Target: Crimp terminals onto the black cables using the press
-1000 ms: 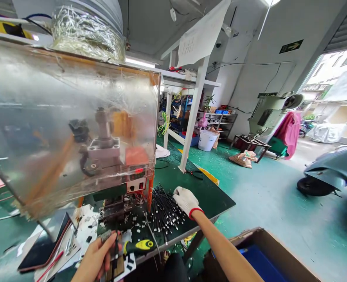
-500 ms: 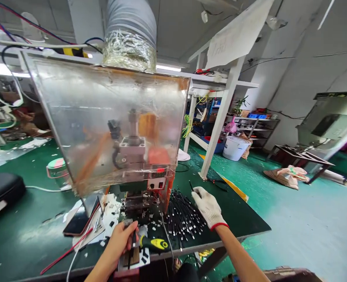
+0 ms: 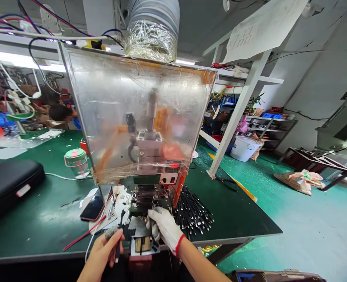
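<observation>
My bare left hand (image 3: 104, 248) is closed at the bench's front edge around a short black strip (image 3: 117, 254). A grey, rough-looking piece (image 3: 111, 234) shows at its thumb. My right hand (image 3: 163, 225), in a white knitted glove with a red cuff, has its fingers closed just in front of the press (image 3: 148, 152). A thin dark piece shows between them, too small to name. Below the press, a metal plate (image 3: 139, 227) and a small brown block (image 3: 143, 244) lie between my hands. Right of the glove is a pile of black cable-like strips (image 3: 194, 211) with pale ends.
A cloudy clear shield (image 3: 117, 105) hangs before the press, under a wide duct (image 3: 154, 23). Left on the green bench (image 3: 44, 219) are a phone (image 3: 93, 205), a red rod (image 3: 83, 234), a lidded jar (image 3: 76, 160) and a black case (image 3: 11, 188). A white post (image 3: 234, 113) stands right.
My right hand has moved left from beside the strip pile to the front of the press. The yellow-and-black handle between my hands is out of sight now. The view has shifted.
</observation>
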`<move>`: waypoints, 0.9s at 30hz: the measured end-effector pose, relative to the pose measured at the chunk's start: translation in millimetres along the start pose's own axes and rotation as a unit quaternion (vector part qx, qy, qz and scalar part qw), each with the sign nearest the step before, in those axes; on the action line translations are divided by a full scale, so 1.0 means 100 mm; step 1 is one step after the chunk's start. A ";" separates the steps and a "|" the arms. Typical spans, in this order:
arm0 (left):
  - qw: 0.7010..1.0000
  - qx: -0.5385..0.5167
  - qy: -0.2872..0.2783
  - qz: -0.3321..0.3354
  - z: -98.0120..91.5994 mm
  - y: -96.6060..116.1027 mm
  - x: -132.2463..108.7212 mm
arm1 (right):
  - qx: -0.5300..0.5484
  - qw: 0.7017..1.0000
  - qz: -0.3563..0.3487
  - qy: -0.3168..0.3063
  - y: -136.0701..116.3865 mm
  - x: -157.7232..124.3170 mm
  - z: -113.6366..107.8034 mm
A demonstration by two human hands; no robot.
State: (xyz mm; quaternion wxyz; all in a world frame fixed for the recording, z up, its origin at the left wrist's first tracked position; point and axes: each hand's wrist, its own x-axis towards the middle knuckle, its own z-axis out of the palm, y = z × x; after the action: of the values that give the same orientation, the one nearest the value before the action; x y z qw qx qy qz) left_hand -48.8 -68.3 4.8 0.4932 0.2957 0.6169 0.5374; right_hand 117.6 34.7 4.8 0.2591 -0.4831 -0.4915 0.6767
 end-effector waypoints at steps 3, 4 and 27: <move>1.000 -0.005 0.028 -0.005 -0.14 -0.13 -0.04 | 0.019 1.000 0.005 0.004 0.00 0.09 0.03; 0.999 -0.008 0.038 -0.003 -0.17 -0.17 -0.05 | 0.025 1.000 0.005 0.006 0.00 0.11 0.03; 0.975 0.181 -0.127 0.006 -0.13 0.23 -0.19 | -0.422 0.903 -0.081 0.027 -0.67 -0.51 -0.17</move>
State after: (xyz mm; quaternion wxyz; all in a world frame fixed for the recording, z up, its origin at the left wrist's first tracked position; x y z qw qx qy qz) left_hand -58.1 -84.2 31.1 0.5025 0.4495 0.6346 0.3778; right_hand 145.1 25.7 85.3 0.0985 -0.5241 -0.7611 0.3693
